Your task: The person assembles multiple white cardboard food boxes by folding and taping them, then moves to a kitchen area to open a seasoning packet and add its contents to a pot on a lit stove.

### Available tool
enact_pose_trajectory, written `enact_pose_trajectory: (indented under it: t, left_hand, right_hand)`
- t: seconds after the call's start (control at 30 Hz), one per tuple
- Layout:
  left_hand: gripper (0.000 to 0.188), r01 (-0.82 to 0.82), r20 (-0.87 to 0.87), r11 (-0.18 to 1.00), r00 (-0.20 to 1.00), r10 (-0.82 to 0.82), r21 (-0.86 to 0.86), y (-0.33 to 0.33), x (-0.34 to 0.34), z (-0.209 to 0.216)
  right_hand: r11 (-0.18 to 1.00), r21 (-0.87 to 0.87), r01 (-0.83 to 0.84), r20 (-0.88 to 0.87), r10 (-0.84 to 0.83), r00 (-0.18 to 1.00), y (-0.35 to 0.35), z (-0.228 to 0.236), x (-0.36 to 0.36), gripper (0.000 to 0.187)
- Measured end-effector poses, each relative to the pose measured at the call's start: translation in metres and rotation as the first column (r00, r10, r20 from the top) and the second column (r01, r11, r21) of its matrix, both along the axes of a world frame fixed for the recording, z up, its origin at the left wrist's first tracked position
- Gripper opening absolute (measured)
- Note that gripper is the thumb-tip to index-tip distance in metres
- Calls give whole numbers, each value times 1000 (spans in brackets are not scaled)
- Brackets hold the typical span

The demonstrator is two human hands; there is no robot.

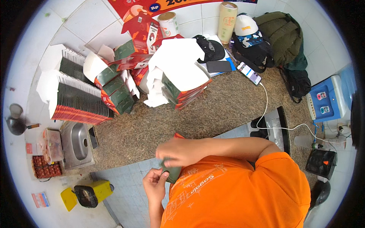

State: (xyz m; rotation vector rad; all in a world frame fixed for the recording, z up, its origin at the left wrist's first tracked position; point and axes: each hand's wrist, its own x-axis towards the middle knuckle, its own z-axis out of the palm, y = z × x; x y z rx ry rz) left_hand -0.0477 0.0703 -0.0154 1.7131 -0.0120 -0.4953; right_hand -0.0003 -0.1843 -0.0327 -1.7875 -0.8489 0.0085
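Note:
Close to my orange shirt, at the counter's near edge, I hold a folding food box [173,171] with a dark green side and a bit of red showing at its top. My left hand [155,183] pinches the box's lower left edge between thumb and fingers. Across the box's upper part lies my right hand [178,151], slightly smeared by motion, its fingers bent over the green panel. Much of the box is hidden behind this hand and forearm. Beyond on the counter stands a stack of similar boxes [186,91], red and green with white inner flaps.
Flat cartons [78,100] stand packed in rows at the left, beside a steel sink [80,142]. Along the back are a black cap [210,49], a dark phone [218,66] and bags [279,36]. A charging phone [249,73] trails a white cable across the granite counter [152,129].

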Motion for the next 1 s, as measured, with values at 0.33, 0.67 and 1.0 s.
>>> enact_pose_trajectory:
  t: [0.33,0.67,1.0]
  left_hand:
    - [11,-104,230,983,971,68,150,-35,-17,12]
    - [45,220,443,628,539,-716,747,-22,23,26]
    - [22,-544,-276,640,835,475,-542,-67,44,25]
  right_hand:
    - [995,-41,-86,-249,73,966,-8,-13,-27,27]
    - [833,117,541,-510,-417,752,-26,21,55,36]
    - [959,155,236,306,-273,912,27,39,1,75]
